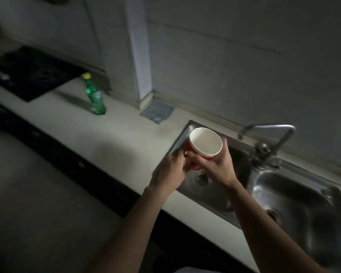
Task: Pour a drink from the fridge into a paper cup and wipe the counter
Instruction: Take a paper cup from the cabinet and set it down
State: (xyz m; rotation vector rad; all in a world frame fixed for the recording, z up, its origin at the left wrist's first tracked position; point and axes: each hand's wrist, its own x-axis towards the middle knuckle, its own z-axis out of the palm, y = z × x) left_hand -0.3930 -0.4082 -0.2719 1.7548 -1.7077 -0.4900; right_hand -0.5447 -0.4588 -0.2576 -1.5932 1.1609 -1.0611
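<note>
A red paper cup (205, 141) with a white inside is held above the left end of the sink, its mouth tilted toward me and nothing visible inside. My right hand (215, 166) grips its side from below and the right. My left hand (171, 168) holds the cup's lower part, fingers curled at its base. A green plastic bottle (94, 95) with a yellow cap stands upright on the pale counter (106, 142), well to the left of the hands. A grey cloth (158, 112) lies flat on the counter by the wall.
A steel double sink (283, 194) fills the right side, with a bent metal tap (268, 134) behind it. A black hob (28, 73) sits at the far left. A white pillar (140, 56) meets the counter beside the cloth. The room is dim.
</note>
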